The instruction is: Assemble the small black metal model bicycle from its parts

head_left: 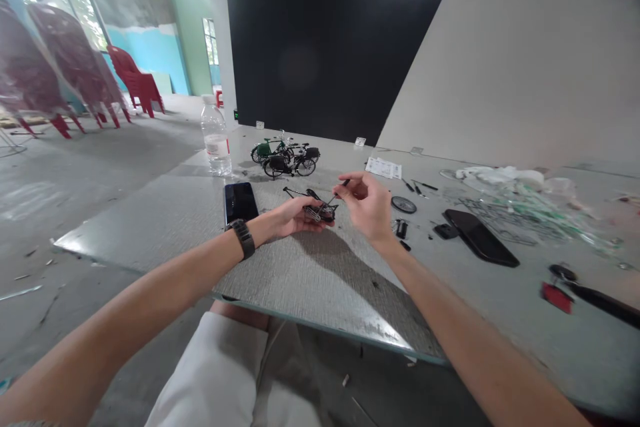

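Observation:
My left hand [299,215], with a dark watch [243,239] on the wrist, is closed around a partly built miniature bicycle [320,209]. The model is black, and its frame reaches out to the left over the fingers. In my right hand [367,203], thumb and fingers pinch a small screwdriver [345,183] by its dark handle. Its thin shaft slants down to the left toward the model; whether the tip touches cannot be made out. A loose bicycle wheel [404,204] lies right of my right hand, with small black parts [401,229] near it.
Miniature bicycles [290,163] stand toward the back. A water bottle [217,140] and a phone [241,202] are on the left. Rightward lie paper slips [383,167], small tools [419,188], another phone [480,237], plastic bags [540,197] and a black-handled object [605,300].

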A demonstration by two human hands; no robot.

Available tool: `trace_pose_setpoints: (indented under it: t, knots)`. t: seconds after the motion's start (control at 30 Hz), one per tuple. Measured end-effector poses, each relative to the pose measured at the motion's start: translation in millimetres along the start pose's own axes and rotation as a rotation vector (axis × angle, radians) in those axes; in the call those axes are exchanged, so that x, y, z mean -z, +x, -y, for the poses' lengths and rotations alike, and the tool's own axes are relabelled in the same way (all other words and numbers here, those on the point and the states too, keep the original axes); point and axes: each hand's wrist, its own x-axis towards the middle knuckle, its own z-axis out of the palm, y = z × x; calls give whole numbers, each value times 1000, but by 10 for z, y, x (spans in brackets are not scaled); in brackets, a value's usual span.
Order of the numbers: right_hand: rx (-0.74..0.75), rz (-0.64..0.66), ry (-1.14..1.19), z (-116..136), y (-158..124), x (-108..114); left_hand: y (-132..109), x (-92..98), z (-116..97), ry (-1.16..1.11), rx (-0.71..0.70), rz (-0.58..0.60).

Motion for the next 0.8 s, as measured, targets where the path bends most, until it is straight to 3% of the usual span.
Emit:
trace_pose_setpoints:
  t: [0.2, 0.43, 0.8]
  knots:
    - [-16, 85, 119, -20, -16, -24, -20, -29, -27, 0, 8, 11]
    - [56, 39, -61, -18, -10, 13, -52, -80, -65, 21, 49, -40]
    - [42, 109, 111, -115, -17, -11, -65, -69, -65, 21, 32, -5]
